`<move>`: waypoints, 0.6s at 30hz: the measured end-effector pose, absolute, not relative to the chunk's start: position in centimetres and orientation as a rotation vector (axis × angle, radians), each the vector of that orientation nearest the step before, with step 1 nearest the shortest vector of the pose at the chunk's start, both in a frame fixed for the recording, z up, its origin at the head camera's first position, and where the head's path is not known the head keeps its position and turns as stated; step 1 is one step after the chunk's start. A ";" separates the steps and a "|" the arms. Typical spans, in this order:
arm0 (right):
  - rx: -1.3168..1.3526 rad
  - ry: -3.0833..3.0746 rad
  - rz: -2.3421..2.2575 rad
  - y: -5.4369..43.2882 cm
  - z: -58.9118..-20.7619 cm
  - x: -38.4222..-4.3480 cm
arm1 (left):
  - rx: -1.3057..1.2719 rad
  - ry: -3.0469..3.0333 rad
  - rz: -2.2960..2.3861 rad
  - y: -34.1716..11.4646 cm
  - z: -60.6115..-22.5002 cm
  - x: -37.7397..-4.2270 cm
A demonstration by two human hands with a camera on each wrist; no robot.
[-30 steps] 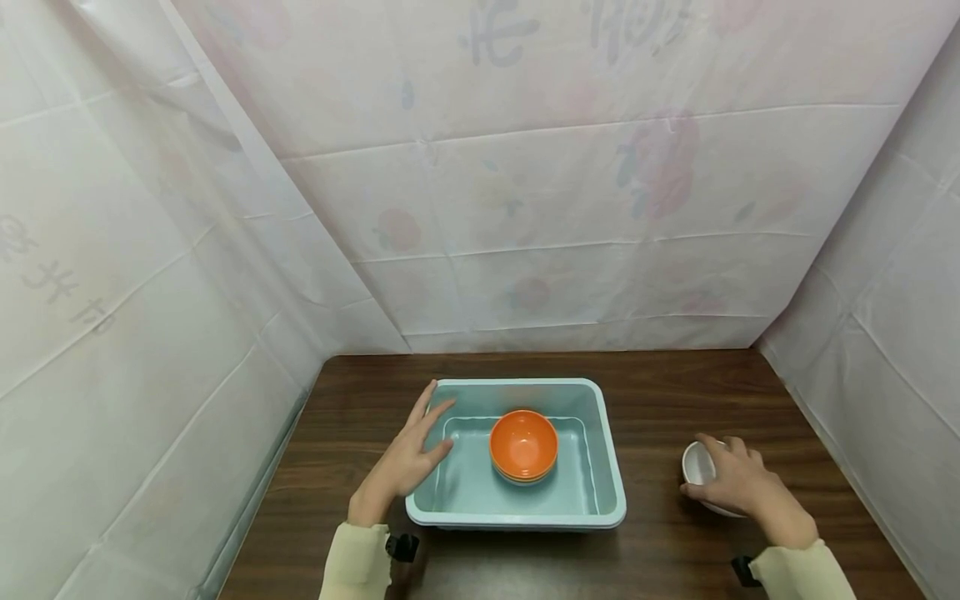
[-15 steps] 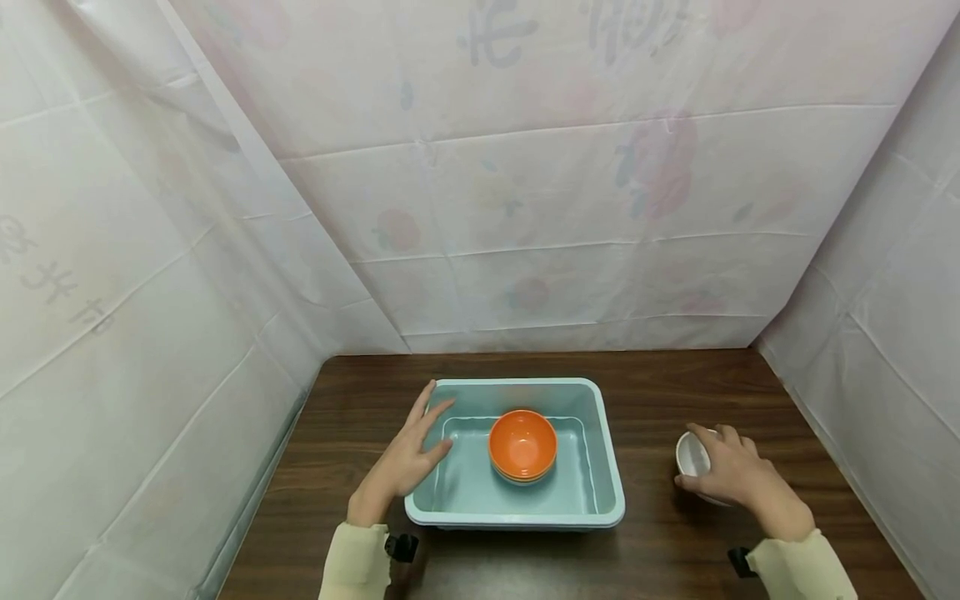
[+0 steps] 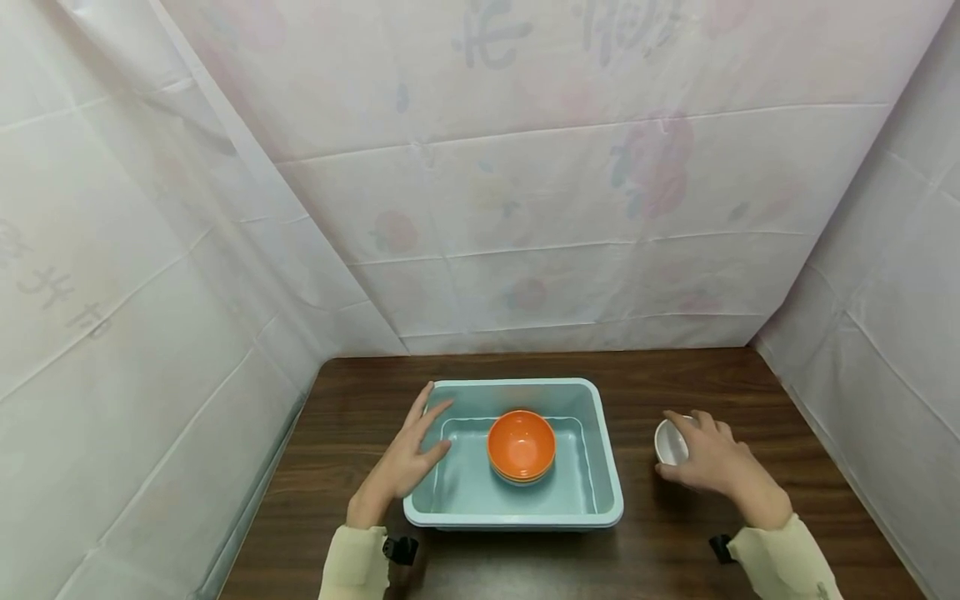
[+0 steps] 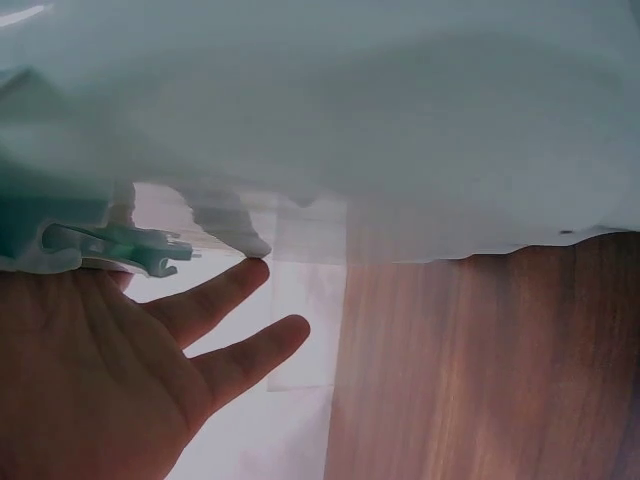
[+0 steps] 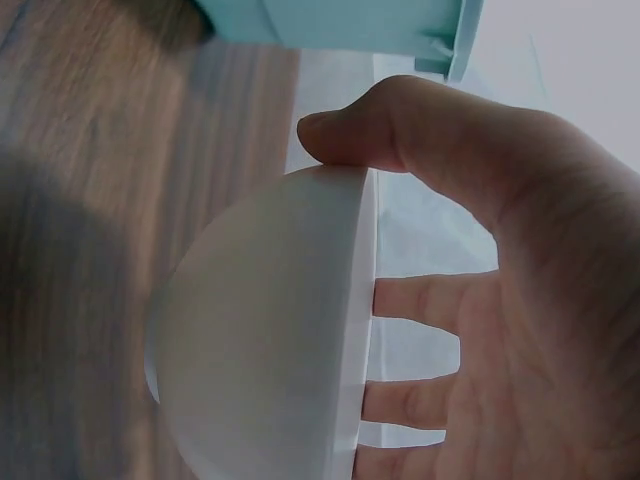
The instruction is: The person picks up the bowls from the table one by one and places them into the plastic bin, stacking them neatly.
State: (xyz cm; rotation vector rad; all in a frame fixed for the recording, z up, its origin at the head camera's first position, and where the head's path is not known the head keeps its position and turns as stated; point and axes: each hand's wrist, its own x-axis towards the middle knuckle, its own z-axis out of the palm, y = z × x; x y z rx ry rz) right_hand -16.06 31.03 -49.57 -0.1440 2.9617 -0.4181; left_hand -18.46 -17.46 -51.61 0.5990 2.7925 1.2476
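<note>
My right hand (image 3: 712, 457) grips a white bowl (image 3: 670, 443) from above, to the right of the tub. In the right wrist view the thumb presses one side of the bowl's (image 5: 270, 320) rim and the fingers reach over the far side. Its shadow falls on the wood beneath. At the left side of the pale blue-green plastic tub (image 3: 517, 522) is my left hand (image 3: 405, 457), fingers spread and fairly straight, fingertips right at the rim. Inside the tub, near its middle, sits a small stack of bowls with an orange bowl (image 3: 521, 446) on top.
The dark wood table (image 3: 352, 392) carries the tub near its middle. White printed sheeting (image 3: 525, 208) hangs as a wall behind the table and along both sides. A black wrist camera (image 3: 401, 550) sits at the left sleeve.
My right hand has carried the white bowl left and slightly away from me, closer to the tub. The left hand, tub and orange bowl stay in place.
</note>
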 end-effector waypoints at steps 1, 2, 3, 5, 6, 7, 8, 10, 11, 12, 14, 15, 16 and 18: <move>-0.154 2.966 -0.419 30.8 -49.5 -16.1 | 0.601 2.791 1.252 -17.5 -51.6 -18.4; -0.165 2.972 -0.417 30.6 -49.4 -16.2 | 0.598 2.788 1.257 -17.5 -51.6 -18.4; -0.176 2.979 -0.413 30.4 -49.3 -16.3 | 0.597 2.786 1.259 -17.5 -51.6 -18.4; -0.196 2.988 -0.417 30.0 -49.0 -16.4 | 0.596 2.782 1.263 -17.5 -51.7 -18.4; -0.205 2.994 -0.420 29.8 -48.8 -16.4 | 0.597 2.781 1.264 -17.5 -51.7 -18.4; -0.215 3.000 -0.424 29.6 -48.6 -16.4 | 0.600 2.780 1.269 -17.5 -51.7 -18.4; -0.226 3.009 -0.426 29.3 -48.3 -16.4 | 0.602 2.778 1.272 -17.5 -51.6 -18.4; -0.251 3.022 -0.436 28.8 -47.7 -16.4 | 0.607 2.775 1.284 -17.5 -51.6 -18.4; -0.269 3.031 -0.441 28.6 -47.3 -16.3 | 0.609 2.773 1.291 -17.5 -51.6 -18.4; -0.283 3.039 -0.445 28.4 -46.9 -16.3 | 0.612 2.770 1.300 -17.5 -51.6 -18.4; -0.312 3.047 -0.449 27.9 -46.0 -16.3 | 0.620 2.768 1.308 -17.5 -51.6 -18.4; -0.322 3.049 -0.452 27.7 -45.6 -16.4 | 0.631 2.772 1.311 -17.5 -51.6 -18.4; -0.332 3.053 -0.455 27.5 -45.2 -16.4 | 0.638 2.773 1.313 -17.6 -51.6 -18.4; -0.345 3.060 -0.456 27.1 -44.6 -16.5 | 0.657 2.784 1.307 -17.6 -51.7 -18.4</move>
